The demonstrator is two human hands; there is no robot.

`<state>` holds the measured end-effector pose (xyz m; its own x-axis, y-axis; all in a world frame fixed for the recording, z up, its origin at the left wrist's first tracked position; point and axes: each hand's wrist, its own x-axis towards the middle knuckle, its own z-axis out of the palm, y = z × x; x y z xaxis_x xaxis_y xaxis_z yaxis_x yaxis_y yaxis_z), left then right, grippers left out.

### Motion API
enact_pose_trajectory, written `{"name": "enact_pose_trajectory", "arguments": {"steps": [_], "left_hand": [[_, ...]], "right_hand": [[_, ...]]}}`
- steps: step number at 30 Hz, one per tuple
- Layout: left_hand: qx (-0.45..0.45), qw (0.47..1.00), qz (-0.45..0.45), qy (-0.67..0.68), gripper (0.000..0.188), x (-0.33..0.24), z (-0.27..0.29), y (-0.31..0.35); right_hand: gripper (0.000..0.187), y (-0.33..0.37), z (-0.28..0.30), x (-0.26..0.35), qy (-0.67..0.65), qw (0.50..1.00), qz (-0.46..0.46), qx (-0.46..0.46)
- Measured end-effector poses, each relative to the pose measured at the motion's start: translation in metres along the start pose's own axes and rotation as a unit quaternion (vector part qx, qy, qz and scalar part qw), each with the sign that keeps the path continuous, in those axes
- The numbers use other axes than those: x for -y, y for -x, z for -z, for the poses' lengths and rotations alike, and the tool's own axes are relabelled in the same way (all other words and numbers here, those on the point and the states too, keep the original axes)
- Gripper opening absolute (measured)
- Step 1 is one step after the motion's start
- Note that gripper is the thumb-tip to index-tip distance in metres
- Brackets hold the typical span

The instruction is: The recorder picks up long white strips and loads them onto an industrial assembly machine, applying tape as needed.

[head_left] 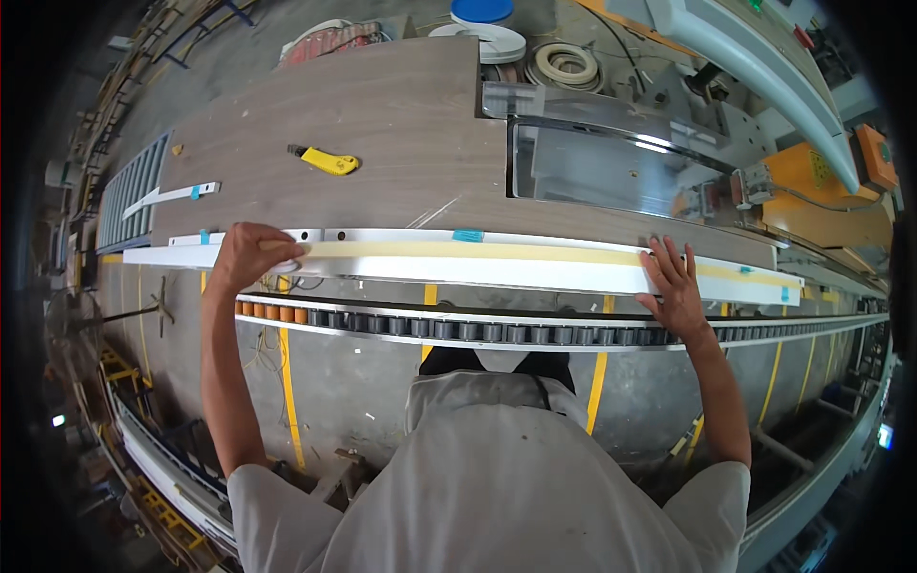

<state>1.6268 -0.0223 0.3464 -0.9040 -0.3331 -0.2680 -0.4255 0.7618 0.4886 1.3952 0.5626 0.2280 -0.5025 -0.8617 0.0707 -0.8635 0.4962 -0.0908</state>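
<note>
A long white panel strip [458, 271] lies along the near edge of the brown table. Pale yellow tape [478, 250] runs lengthwise over its face. My left hand [253, 256] is closed in a pinch at the left end of the tape; a small rounded pale thing shows just under the fingers, too hidden to name. Farther right, my right hand [675, 289] rests on the strip and tape with its fingers spread, holding nothing. Blue tape pieces [468, 236] stick to a second white strip [382, 235] behind. A yellow utility knife [328, 159] lies farther back.
The brown table [382, 105] stretches away from me, with a short white strip [181, 193] at its left. In front of my body runs a narrow roller conveyor [478, 330]. Machinery with an orange housing [798, 191] stands at right. Tape-like rolls [565, 65] sit behind.
</note>
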Motion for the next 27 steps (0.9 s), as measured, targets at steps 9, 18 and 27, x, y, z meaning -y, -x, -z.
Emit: {"name": "enact_pose_trajectory", "arguments": {"steps": [9, 18, 27], "left_hand": [[-0.05, 0.981, 0.052, -0.182, 0.032, 0.023, -0.032, -0.016], [-0.028, 0.976, 0.081, -0.198, 0.03, 0.021, -0.037, -0.026], [-0.001, 0.974, 0.107, -0.2, 0.032, 0.025, -0.041, -0.04]], "right_hand": [[0.081, -0.023, 0.01, 0.035, -0.028, 0.998, -0.012, -0.056], [0.099, -0.16, -0.005, 0.167, -0.242, 0.97, 0.021, 0.0], [0.092, -0.182, -0.027, 0.187, -0.254, 0.966, 0.044, -0.014]]}}
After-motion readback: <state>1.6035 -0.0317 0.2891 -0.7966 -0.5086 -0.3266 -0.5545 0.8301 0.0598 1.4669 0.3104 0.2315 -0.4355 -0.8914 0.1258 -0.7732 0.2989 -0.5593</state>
